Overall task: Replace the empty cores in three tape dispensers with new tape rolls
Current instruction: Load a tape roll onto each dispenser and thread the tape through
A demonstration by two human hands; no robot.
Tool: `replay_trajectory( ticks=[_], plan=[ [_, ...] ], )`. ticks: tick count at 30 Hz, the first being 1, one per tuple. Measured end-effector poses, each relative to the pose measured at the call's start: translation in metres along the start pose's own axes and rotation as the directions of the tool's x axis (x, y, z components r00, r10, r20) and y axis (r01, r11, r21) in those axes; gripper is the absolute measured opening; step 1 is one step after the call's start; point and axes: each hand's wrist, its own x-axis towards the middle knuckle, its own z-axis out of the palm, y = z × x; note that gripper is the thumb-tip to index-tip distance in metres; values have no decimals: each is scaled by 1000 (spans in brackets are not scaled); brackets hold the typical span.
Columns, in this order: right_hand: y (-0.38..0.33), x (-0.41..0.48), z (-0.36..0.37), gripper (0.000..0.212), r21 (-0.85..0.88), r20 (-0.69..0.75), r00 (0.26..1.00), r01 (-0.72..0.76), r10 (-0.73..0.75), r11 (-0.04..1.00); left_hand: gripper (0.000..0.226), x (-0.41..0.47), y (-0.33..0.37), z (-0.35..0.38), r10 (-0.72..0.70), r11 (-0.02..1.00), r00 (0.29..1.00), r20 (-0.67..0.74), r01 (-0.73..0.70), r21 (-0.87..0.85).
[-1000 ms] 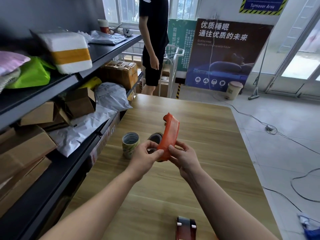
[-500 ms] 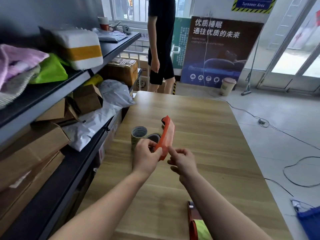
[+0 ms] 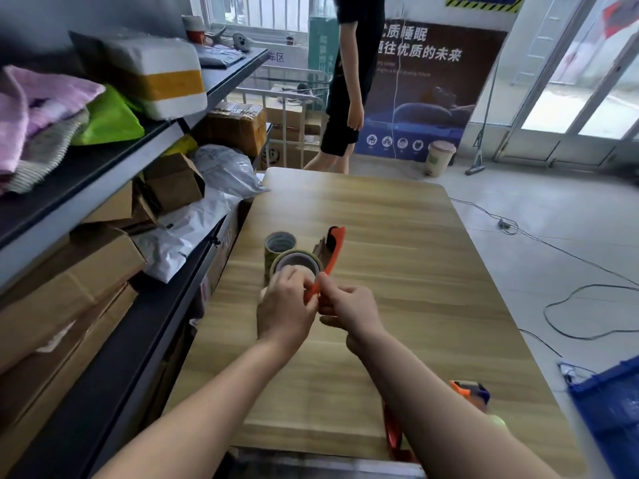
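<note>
Your hands meet above the tabletop point(image 3: 397, 236). Your left hand point(image 3: 285, 311) curls its grip round a tape roll point(image 3: 294, 259). Your right hand point(image 3: 352, 307) pinches the lower end of the orange dispenser point(image 3: 334, 250).

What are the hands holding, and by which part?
The left hand and right hand pinch the orange tape dispenser at its near, lower end.
</note>
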Motion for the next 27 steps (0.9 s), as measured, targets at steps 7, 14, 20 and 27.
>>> replay_trajectory(
  ticks=[7, 14, 20, 27],
  plan=[
    [12, -4, -7, 22, 183, 32, 981, -196, 193, 963, 5, -25, -10, 16, 358, 889, 932, -54, -323, 325],
    [20, 4, -32, 20, -145, -39, 995, -98, 93, 985, 13, -50, -4, 21, 594, 775, 804, -13, -568, 277],
    [25, 15, -56, 25, -342, 45, 999, 0, 17, 940, 33, -39, 11, 0, -86, 926, 996, -23, 71, -370],
    [33, 8, -65, 29, -445, 188, 982, 85, 0, 892, 25, -14, -7, 18, -421, 239, 652, 631, 750, -616]
  ],
)
